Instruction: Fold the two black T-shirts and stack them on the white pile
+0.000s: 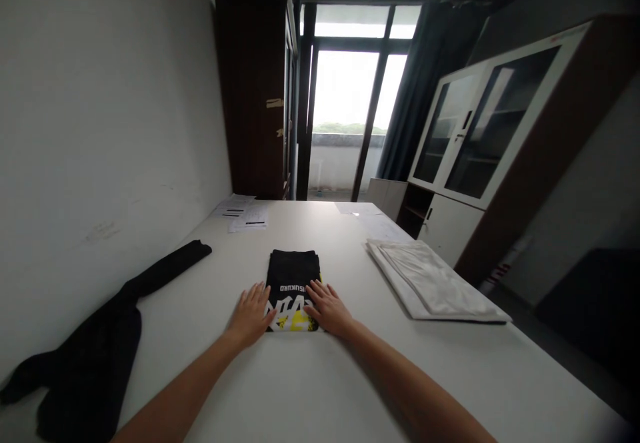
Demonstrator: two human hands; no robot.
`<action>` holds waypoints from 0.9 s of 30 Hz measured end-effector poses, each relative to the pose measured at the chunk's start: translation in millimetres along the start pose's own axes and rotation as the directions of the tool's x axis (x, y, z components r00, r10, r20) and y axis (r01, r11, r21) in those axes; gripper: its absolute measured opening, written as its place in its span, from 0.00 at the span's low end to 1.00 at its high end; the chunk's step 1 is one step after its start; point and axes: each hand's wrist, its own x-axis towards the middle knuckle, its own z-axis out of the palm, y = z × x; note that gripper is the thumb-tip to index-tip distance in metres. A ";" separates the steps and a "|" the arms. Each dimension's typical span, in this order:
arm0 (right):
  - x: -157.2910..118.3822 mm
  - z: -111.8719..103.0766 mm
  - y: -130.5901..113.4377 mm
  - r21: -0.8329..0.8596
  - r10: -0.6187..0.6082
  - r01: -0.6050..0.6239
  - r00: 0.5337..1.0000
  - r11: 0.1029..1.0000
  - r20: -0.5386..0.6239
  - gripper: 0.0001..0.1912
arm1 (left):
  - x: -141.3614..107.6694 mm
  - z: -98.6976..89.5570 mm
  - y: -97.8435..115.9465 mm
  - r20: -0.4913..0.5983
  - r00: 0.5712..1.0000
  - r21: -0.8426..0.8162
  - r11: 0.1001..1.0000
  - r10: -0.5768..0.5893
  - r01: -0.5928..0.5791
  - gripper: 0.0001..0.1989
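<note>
A black shirt (293, 268) with white and yellow print lies folded into a compact rectangle on the white table (300, 383). My left hand (251, 316) rests at its left edge, fingers spread, fingertips touching the cloth. On the right side, my right hand (327, 308) lies flat with its fingers over the print and the shirt's right edge. Both palms face down, and neither hand grips anything.
A black garment (107, 336) is spread along the table's left side. White folded cloth (435, 280) lies near the right edge. Papers (250, 216) are at the far left, more sheets (373, 220) at the far right. A glass-door cabinet (465, 130) stands beyond.
</note>
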 end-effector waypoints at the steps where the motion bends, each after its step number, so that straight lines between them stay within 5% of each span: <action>1: -1.0 0.4 -2.3 0.011 -0.044 0.044 0.999 0.999 -0.004 0.37 | -1.6 -0.8 2.5 -0.010 0.999 0.005 0.999 0.050 -0.050 0.34; 6: 1.8 2.7 -9.4 0.053 -0.141 0.139 0.989 0.989 0.033 0.37 | -5.5 -0.3 15.0 0.081 0.957 -0.053 0.960 0.280 -0.276 0.34; 12: -0.6 -6.0 -3.2 0.007 -0.054 0.054 0.998 0.999 -0.025 0.37 | -3.7 1.4 14.0 0.075 0.992 -0.034 0.995 0.100 -0.098 0.36; 16: -3.2 -3.8 -5.2 0.058 -0.159 0.160 0.987 0.985 -0.012 0.39 | -5.7 3.2 26.6 0.087 0.979 -0.036 0.983 0.184 -0.181 0.37; 23: -0.4 -0.9 -6.4 0.039 -0.067 0.067 0.998 0.997 0.006 0.43 | -5.9 -1.9 31.1 0.103 0.985 -0.029 0.990 0.141 -0.138 0.40; 27: -2.3 2.4 -9.1 0.044 -0.112 0.111 0.994 0.993 0.010 0.43 | -12.8 2.7 46.0 0.104 0.964 -0.028 0.969 0.246 -0.244 0.40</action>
